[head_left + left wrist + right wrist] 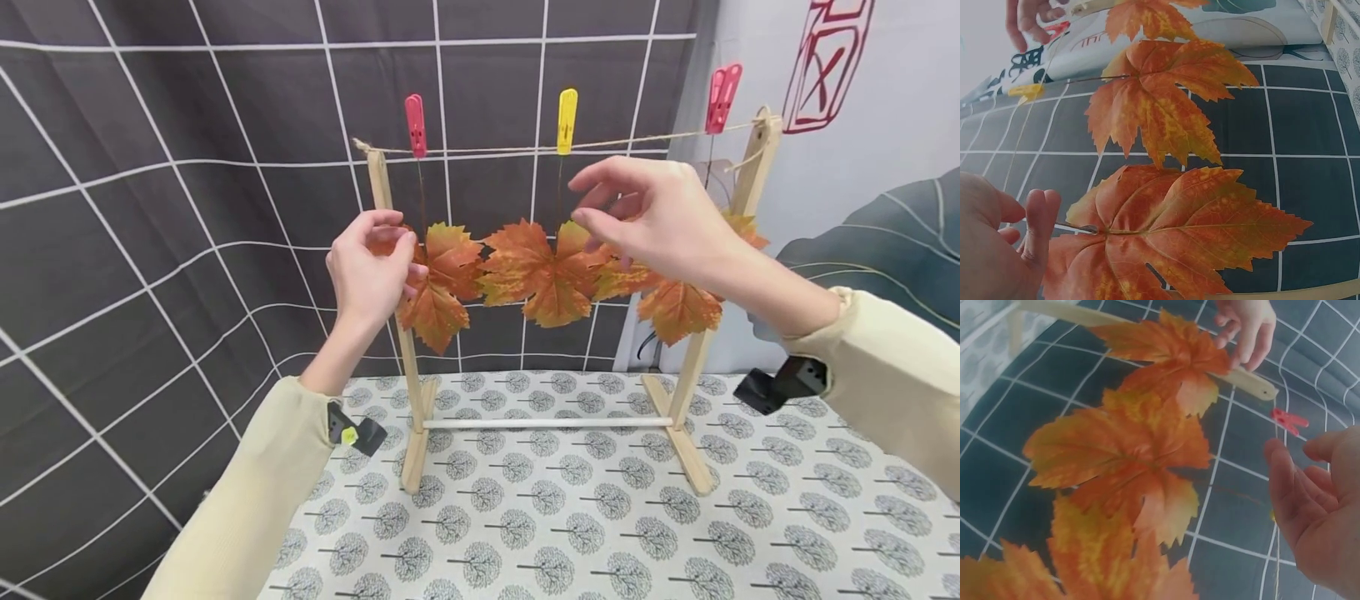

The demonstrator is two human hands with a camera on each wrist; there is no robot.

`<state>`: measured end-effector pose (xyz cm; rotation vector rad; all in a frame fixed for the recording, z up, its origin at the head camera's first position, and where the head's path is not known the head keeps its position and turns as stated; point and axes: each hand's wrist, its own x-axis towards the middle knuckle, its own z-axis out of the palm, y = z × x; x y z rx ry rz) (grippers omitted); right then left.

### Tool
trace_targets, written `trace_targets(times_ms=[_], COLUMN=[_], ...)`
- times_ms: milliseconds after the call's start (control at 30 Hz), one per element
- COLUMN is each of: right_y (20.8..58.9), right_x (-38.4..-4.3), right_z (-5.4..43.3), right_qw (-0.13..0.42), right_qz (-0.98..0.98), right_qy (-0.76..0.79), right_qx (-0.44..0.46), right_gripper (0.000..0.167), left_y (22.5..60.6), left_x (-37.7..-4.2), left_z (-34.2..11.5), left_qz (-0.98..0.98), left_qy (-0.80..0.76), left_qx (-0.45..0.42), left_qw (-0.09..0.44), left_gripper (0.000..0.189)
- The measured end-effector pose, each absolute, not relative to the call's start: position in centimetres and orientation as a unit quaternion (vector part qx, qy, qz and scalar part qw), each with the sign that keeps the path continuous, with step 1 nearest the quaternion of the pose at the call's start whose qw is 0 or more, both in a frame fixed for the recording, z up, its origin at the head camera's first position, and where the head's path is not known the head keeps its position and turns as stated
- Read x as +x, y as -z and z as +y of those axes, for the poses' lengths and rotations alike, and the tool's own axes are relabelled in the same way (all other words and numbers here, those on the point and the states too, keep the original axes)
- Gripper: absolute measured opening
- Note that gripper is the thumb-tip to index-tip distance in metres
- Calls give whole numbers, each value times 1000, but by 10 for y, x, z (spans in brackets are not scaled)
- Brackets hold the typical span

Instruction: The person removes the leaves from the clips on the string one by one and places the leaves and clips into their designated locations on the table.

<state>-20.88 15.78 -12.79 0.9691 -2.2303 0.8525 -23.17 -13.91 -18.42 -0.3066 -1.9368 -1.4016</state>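
On the white cloth [911,92] to my right I make out a red X-like mark [822,80] inside a red outlined drawing [838,52]. From my left wrist, some dark marks [1027,60] are too blurred for me to read; I can read no words.

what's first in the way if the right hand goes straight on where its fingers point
Likely the thin stem of the middle leaf, below the yellow clothespin; the depth between is unclear.

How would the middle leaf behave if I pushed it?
The middle leaf would probably swing, since it hangs by a thin stem from the yellow clothespin. It looks light, as the string barely sags, and its thin lobes might bend.
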Motion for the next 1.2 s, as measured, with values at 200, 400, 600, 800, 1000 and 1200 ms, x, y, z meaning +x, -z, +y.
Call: trace_targets(times_ms=[200,400,600,800,1000,1200], right_y=[115,104,94,84,73,61], right_x=[-213,-221,-227,-232,-237,-245], right_z=[142,124,106,90,75,62], right_qw=[252,224,215,215,196,167], right_qz=[-836,-834,-832,-832,-836,-852], right_qy=[-340,-369,-372,-372,-378,-381], right_qx=[348,344,350,352,347,319], right_gripper=[24,24,29,31,35,44], left_y=[180,175,173,173,173,171], left_x=[-235,-239,-242,-245,-249,-252], left_z=[-138,-136,-134,-131,-130,-126], left_qz=[-751,-756,-756,-757,-758,-760], left_qy=[545,539,542,537,535,524], left_qx=[-111,-102,-102,-99,-98,-104], left_qw=[356,356,353,357,359,369], left_gripper=[25,26,27,27,26,26])
